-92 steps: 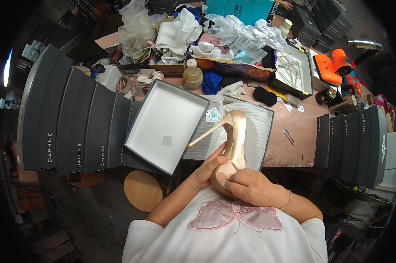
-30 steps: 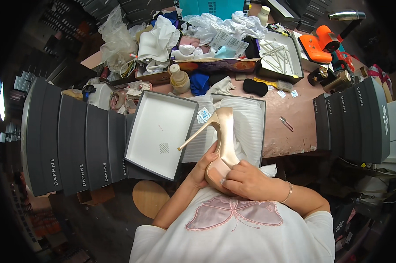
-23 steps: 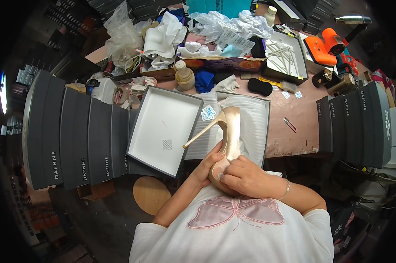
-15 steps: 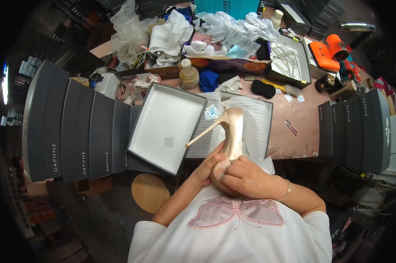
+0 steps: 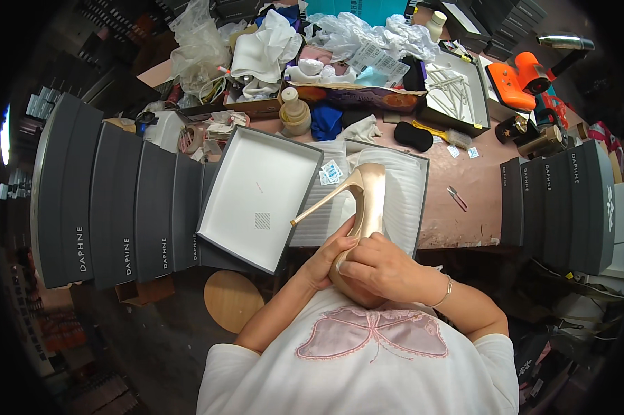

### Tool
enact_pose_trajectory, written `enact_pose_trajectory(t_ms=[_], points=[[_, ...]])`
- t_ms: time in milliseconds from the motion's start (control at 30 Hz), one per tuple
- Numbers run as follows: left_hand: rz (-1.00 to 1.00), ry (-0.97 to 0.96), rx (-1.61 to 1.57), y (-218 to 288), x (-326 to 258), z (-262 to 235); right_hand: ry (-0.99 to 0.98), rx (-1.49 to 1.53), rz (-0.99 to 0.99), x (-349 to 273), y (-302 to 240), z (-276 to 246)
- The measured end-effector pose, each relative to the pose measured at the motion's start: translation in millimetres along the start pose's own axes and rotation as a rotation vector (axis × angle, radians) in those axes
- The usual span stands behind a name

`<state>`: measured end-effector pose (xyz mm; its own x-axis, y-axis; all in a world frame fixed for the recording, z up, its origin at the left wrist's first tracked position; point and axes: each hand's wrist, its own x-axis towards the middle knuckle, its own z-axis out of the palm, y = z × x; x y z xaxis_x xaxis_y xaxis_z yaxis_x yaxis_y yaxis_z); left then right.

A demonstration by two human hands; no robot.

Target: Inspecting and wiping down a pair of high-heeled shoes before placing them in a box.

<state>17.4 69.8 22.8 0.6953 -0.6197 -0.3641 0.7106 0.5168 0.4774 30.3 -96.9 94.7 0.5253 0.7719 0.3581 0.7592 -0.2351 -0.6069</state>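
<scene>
Gripping a gold high-heeled shoe, the left fingers wrap its side; bunched right fingers opposite cover its forepart, so whether they pinch anything is hidden.

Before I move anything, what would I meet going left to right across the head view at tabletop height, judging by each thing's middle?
Row of dark grey boxes on the left → shallow white-lined grey box part → gold high-heeled shoe → small snips → row of dark grey boxes on the right.
</scene>
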Motion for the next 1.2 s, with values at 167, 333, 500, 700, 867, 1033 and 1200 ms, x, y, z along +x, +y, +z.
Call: enact_pose_trajectory(t_ms=[167, 333, 500, 700, 867, 1033, 1200], points=[[0.002, -0.013, 0.005, -1, 3, -3, -0.029, -0.015, -0.016, -13, -4, -6], [-0.004, -0.001, 0.003, -4, 10, -1, 0.064, 0.02, 0.015, -5, 0, -2], [0.032, -0.001, -0.072, -9, 21, 3, 0.045, 0.032, -0.005, -36, 7, -9], [0.133, 0.054, -0.024, -30, 44, 9, 0.1, 0.0, -0.001, -80, 20, -20], [0.271, 0.009, -0.078, -20, 54, 14, 0.021, 0.096, 0.168, -144, 37, -51], [0.427, -0.01, 0.031, -9, 41, 51, 0.172, 0.371, 0.444, -143, 25, -76], [0.47, 0.076, 0.083, -19, 33, 38, 0.294, 0.345, 0.382, -148, 8, -58]])
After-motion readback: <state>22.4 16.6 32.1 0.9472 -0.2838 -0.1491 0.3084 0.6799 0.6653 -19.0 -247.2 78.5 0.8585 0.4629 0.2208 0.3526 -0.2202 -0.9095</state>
